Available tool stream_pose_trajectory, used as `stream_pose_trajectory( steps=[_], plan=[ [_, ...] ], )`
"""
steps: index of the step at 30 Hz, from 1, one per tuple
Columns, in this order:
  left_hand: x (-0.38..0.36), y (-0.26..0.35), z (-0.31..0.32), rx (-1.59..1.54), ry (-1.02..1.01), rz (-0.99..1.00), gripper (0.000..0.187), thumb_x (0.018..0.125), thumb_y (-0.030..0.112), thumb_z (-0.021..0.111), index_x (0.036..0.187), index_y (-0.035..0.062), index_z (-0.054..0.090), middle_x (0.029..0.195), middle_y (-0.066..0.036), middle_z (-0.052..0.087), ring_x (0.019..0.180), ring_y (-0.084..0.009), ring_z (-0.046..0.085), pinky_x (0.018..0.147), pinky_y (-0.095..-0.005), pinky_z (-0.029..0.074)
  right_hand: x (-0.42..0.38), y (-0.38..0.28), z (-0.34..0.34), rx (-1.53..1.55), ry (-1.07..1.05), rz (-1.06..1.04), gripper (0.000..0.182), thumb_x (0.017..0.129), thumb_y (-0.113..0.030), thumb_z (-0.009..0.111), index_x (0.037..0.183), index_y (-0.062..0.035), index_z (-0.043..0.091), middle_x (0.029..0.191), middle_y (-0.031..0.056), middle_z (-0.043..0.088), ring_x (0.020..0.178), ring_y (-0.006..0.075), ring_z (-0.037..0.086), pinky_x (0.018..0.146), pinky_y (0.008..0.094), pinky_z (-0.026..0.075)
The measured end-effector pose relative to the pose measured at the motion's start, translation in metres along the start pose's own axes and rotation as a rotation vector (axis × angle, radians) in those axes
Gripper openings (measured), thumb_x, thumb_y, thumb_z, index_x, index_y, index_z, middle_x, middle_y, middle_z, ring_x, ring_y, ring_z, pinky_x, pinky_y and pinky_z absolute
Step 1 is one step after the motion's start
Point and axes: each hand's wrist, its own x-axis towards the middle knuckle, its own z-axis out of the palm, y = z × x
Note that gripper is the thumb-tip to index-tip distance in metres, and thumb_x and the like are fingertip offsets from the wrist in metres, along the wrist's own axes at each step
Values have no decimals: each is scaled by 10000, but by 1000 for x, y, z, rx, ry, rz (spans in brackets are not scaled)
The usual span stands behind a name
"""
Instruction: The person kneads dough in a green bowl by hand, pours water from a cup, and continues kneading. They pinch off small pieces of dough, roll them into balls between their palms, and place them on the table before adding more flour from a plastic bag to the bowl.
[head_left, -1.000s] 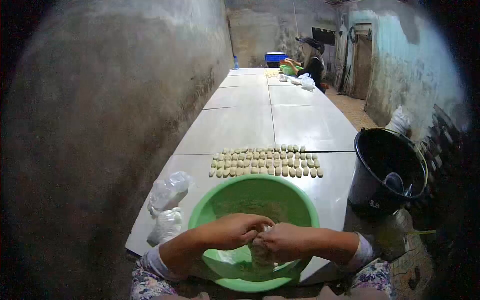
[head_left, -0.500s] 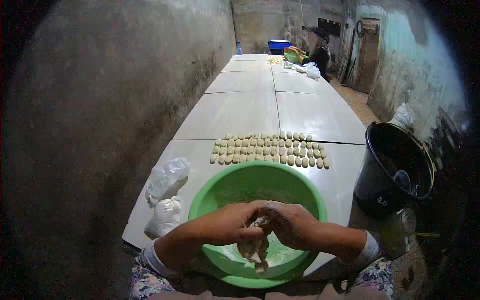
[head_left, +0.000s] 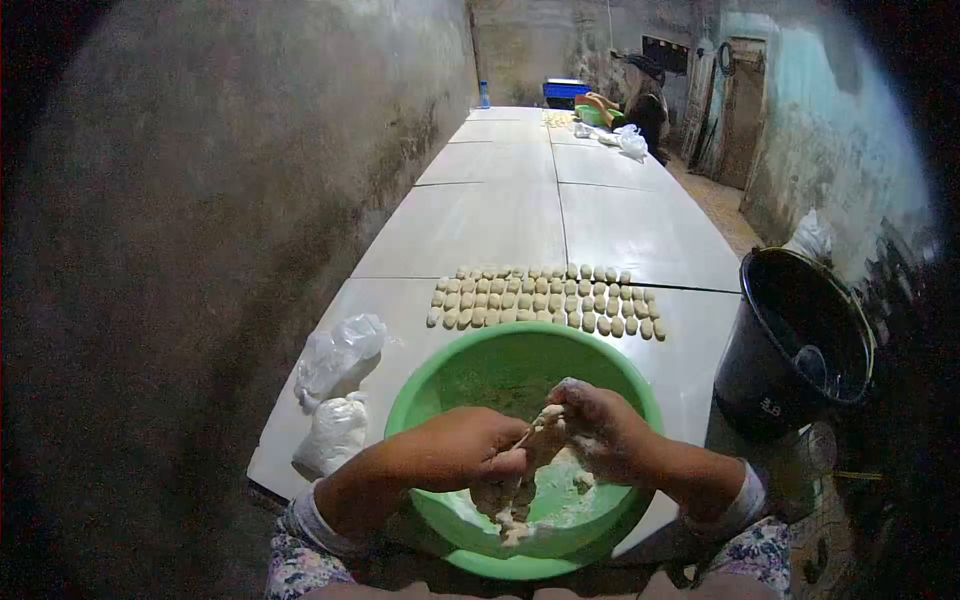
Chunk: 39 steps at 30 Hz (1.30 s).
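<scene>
A green basin (head_left: 520,345) dusted inside with white flour stands at the near end of the long table. Over it, my left hand (head_left: 475,450) is closed round a piece of pale dough (head_left: 546,424). The same dough is pinched by my right hand (head_left: 605,430), and it stretches between the two hands. More dough hangs below my left fingers, low in the basin. Several small dough pieces (head_left: 540,300) lie in rows on the table just beyond the basin.
Two white plastic bags (head_left: 335,435) lie left of the basin on the white table (head_left: 480,220). A black bucket (head_left: 755,350) stands at the right. At the far end a person (head_left: 645,105) is beside another green basin (head_left: 597,116) and a blue crate (head_left: 566,90).
My hands have moved apart, and the dough now shows stretched between them. My right hand has moved to the right and turned, its fingers pinching upward.
</scene>
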Motion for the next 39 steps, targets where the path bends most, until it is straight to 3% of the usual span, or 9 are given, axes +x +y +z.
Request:
stream_pose_trajectory(
  steps=[11, 13, 17, 21, 23, 26, 31, 36, 39],
  plan=[
    [-2, 15, -5, -28, -139, -194, 346, 902, 337, 494, 971, 11, 588, 834, -205, 636, 792, -349, 634, 709, -419, 476, 8, -8, -26, -347, -68, 85, 126, 863, -77, 585, 973, -15, 578, 833, 175, 642, 795, 282, 654, 695, 382, 501],
    [-8, -6, 0, 109, -251, -210, 335, 899, 328, 506, 951, 9, 593, 833, -205, 637, 788, -355, 633, 700, -429, 473, 17, 0, -44, -497, 315, 133, 108, 873, -73, 551, 961, -15, 576, 817, 171, 642, 784, 283, 649, 702, 389, 500],
    [-6, -20, 7, 294, -248, -77, 312, 887, 316, 543, 922, 14, 609, 834, -220, 633, 791, -375, 630, 695, -470, 462, 9, -23, -38, -203, 114, 454, 181, 889, -153, 535, 995, -7, 551, 963, 213, 610, 878, 279, 625, 763, 416, 489],
    [6, -9, 11, 239, -262, -173, 319, 882, 327, 568, 957, 22, 621, 894, -218, 637, 846, -372, 627, 735, -465, 471, 2, -1, -32, -552, -293, 52, 262, 913, -250, 512, 1032, -23, 563, 970, 200, 581, 926, 356, 594, 816, 446, 458],
    [2, -8, 15, 157, -13, -6, 380, 882, 374, 578, 997, 15, 625, 984, -198, 636, 902, -361, 617, 780, -438, 478, 2, -3, -31, -556, -306, 33, 226, 911, -208, 500, 1024, -30, 579, 976, 188, 577, 921, 380, 585, 801, 453, 463],
    [4, -4, 15, 177, 38, -87, 488, 875, 434, 581, 1111, 7, 567, 1031, -186, 625, 945, -356, 605, 816, -418, 475, 4, 10, -26, -588, -584, -131, 190, 889, -124, 503, 1042, -34, 570, 970, 181, 586, 904, 372, 601, 763, 458, 474],
    [2, -4, 18, 223, 15, -5, 471, 865, 379, 599, 1174, 32, 521, 1020, -188, 619, 955, -375, 594, 819, -436, 468, 0, -14, -12, -371, -495, -3, 245, 867, -90, 526, 1103, -25, 511, 936, 193, 576, 867, 387, 613, 732, 465, 486],
    [-1, 5, 15, 123, 148, 22, 191, 840, 173, 572, 967, 50, 645, 882, -165, 649, 853, -361, 622, 756, -437, 488, -3, -8, -9, -335, -389, -225, 219, 842, -86, 568, 1048, -25, 526, 920, 199, 556, 830, 398, 591, 699, 464, 479],
    [2, 4, 14, 159, 66, 56, 192, 850, 189, 561, 961, 58, 647, 886, -168, 646, 848, -360, 620, 753, -441, 485, -5, -4, -4, -374, -361, -284, 178, 836, -90, 580, 1000, -37, 536, 901, 192, 558, 802, 394, 589, 675, 461, 480]
  ],
)
